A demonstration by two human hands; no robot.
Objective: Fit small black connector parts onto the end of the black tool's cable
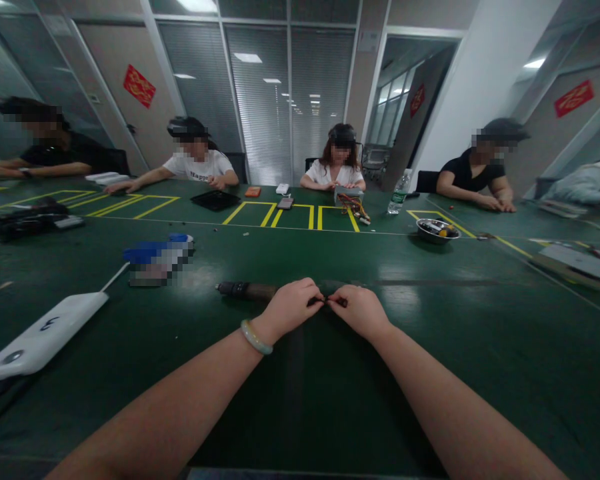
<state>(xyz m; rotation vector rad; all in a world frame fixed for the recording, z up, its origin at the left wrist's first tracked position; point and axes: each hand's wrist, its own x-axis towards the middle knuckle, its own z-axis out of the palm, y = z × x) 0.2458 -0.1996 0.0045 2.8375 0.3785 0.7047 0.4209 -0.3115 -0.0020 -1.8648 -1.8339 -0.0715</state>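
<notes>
My left hand (pixel 297 305) and my right hand (pixel 357 308) meet over the middle of the green table (pixel 260 407), fingertips almost touching. Both are closed in a pinch. Between them is something small and dark, too small to name. Just behind my hands lies a dark, cylindrical tool (pixel 245 291) with a ridged black collar and a metal tip pointing left. My fingers hide part of it, and its far end shows dimly beyond my right hand. A pale bangle (pixel 256 337) circles my left wrist.
A white device marked 3 (pixel 45 333) lies on the left, its cable running toward a phone (pixel 163 263) and a blue item (pixel 147 251). Farther off are a metal bowl (pixel 437 231) of small parts, a water bottle (pixel 399 193) and a black tray (pixel 215 200). Several people sit opposite.
</notes>
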